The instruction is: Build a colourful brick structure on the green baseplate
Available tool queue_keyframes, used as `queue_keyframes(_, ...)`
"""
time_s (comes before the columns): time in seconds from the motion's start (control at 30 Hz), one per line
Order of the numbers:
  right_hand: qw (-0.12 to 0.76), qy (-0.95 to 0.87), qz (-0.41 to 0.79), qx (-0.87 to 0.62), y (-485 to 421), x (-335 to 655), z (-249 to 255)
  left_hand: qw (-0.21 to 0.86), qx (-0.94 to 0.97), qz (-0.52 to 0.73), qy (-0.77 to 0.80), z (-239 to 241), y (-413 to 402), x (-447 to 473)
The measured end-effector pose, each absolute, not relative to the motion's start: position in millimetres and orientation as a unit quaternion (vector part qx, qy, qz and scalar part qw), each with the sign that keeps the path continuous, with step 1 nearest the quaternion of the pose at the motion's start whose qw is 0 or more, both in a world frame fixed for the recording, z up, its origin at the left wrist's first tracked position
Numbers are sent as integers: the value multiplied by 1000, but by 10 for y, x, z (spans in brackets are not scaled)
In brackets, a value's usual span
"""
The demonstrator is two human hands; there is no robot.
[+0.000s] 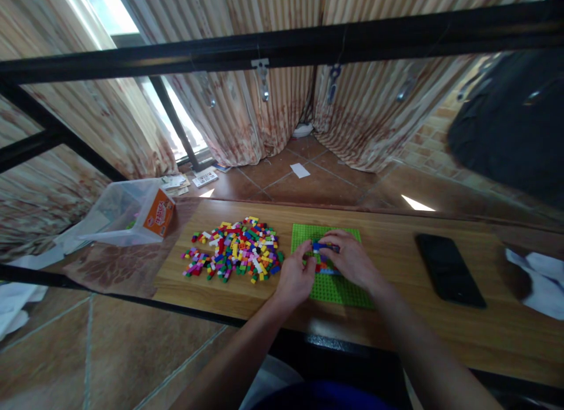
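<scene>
A green studded baseplate (339, 295) lies on the wooden board. Built up on its middle are toy bricks in blue, red and light blue, partly covered by my fingers. My right hand (352, 260) reaches over from the right, its thumb and fingers closed on a blue toy brick (324, 247). From the left, my left hand (297, 273) meets the same bricks with curled fingers; whatever its fingertips pinch is hidden. Left of the baseplate spreads a pile of loose toy bricks (240, 248) in many colours.
A black phone (449, 269) lies on the wooden board (392, 245) at the right, with crumpled white paper (544, 281) beyond it. At the left stands a clear plastic bin (127, 210) with an orange label. A black metal bar (282, 51) with hanging clips crosses above.
</scene>
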State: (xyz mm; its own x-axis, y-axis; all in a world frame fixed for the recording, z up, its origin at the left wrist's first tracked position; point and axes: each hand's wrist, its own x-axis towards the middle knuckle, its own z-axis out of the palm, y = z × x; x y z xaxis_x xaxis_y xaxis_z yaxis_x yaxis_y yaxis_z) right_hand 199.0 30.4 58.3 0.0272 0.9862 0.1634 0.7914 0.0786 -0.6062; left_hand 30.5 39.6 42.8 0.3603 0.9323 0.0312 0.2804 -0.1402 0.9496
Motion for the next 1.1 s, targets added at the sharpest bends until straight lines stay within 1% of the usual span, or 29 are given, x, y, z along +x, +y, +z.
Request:
queue_keyframes(0.23,319,-655,181,-660,278,2001,566,419,695,340,475,482,482,372)
queue_keyframes(0.47,412,-562,275,-663,242,2023,388,391,695,342,497,443,496,417)
queue_keyframes(0.63,465,-496,282,-677,242,2080,338,398,683,334,514,438,546,413)
queue_keyframes(0.9,463,-497,226,-698,299,1973,277,393,680,299,542,481,674,493)
queue_keyframes(1.1,467,-499,214,-698,309,1921,271,386,687,287,544,532,667,514)
